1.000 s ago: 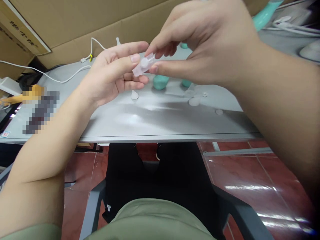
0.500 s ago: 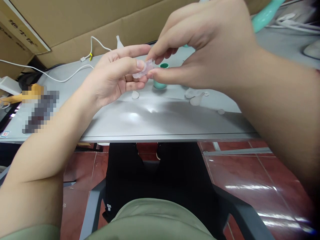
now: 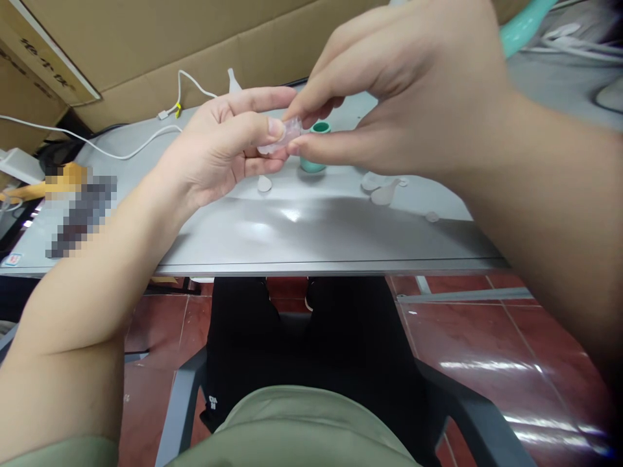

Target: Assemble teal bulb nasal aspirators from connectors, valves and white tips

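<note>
A small clear, ridged plastic piece [image 3: 292, 130] is held between both hands above the table; its exact kind I cannot make out. My left hand [image 3: 228, 136] pinches its left end under the thumb, with the index finger stretched out beyond. From the right, the thumb and index finger of my right hand [image 3: 389, 91] close on its other end. Just behind the fingers stands a mint-green round container [image 3: 312, 166] with an opening on top, partly covered by my right hand. A white teardrop-shaped piece [image 3: 264, 184] lies below my left fingers.
Several flat white pieces [image 3: 384, 193] lie on the grey table [image 3: 292, 250] under my right hand. A white cable [image 3: 131, 155] runs across the left, near a yellow object [image 3: 73, 176]. Cardboard [image 3: 170, 39] stands along the back. A mint-green curved object [image 3: 525, 29] is at upper right.
Both hands keep their grip on the clear piece. A little more of it shows between the fingers, and my right hand has shifted very slightly to the right.
</note>
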Available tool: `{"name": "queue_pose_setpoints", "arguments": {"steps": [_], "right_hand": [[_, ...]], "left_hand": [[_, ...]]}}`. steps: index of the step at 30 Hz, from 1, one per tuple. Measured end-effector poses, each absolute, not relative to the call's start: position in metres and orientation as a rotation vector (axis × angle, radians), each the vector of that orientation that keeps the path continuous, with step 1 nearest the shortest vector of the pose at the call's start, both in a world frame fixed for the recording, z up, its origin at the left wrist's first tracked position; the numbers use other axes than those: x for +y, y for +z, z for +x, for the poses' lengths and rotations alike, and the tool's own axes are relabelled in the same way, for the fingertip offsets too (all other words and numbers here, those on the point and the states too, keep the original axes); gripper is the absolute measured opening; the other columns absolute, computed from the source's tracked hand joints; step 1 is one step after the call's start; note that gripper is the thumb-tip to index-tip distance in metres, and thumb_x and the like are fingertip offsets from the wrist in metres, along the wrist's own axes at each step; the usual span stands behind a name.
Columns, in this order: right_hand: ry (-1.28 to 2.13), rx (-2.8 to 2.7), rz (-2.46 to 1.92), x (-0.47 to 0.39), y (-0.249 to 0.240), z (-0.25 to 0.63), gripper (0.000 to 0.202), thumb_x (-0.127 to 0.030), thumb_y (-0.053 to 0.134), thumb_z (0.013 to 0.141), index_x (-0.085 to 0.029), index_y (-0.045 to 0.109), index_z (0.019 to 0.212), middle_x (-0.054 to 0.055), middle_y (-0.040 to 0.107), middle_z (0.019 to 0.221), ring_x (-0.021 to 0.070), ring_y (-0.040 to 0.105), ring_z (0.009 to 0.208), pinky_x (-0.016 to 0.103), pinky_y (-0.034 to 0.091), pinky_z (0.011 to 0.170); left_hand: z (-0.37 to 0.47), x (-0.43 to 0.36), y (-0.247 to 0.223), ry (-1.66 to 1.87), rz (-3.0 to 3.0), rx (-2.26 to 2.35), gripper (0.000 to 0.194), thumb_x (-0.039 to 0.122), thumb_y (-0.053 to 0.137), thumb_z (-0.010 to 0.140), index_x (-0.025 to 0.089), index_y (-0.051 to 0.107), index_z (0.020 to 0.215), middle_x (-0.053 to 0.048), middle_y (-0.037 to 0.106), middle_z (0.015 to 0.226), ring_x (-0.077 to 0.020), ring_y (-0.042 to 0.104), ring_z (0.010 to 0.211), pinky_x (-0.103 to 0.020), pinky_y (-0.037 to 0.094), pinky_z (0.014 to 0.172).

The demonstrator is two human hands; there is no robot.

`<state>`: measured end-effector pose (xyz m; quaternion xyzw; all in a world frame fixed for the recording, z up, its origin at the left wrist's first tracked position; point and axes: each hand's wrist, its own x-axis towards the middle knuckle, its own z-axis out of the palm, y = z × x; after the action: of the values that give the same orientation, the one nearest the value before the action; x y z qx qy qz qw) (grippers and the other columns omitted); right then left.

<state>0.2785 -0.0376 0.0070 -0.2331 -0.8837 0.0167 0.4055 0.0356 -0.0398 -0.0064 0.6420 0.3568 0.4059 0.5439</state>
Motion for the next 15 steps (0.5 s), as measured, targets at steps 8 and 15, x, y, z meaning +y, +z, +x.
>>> {"name": "queue_pose_setpoints", "arguments": {"steps": [8,15], "right_hand": [[0.032,-2.220,-0.573,-0.0361,0.0060,0.2773,0.035,-0.053,0.070,0.101,-0.023,0.089,0.101,-0.007,0.074,0.093,-0.0053,0.062,0.088,-0.013,0.031,0.078],[0.330,-2.142,-0.652,-0.0413,0.0116,0.2749,0.022,-0.033,0.078,0.093,-0.013,0.084,0.100,-0.004,0.070,0.089,-0.0048,0.054,0.081,-0.010,0.035,0.071]], "left_hand": [[0.0360,-0.0413,-0.0050,0.968,1.510,0.851,0.043,0.024,0.092,0.076,0.025,0.085,0.119,-0.003,0.087,0.106,-0.0287,0.084,0.105,-0.050,0.072,0.107],[0.0317,-0.0477,-0.0123,1.068,1.685,0.851,0.046,0.065,0.092,0.089,0.032,0.083,0.120,-0.004,0.088,0.121,-0.0371,0.082,0.116,-0.054,0.069,0.097]]}}
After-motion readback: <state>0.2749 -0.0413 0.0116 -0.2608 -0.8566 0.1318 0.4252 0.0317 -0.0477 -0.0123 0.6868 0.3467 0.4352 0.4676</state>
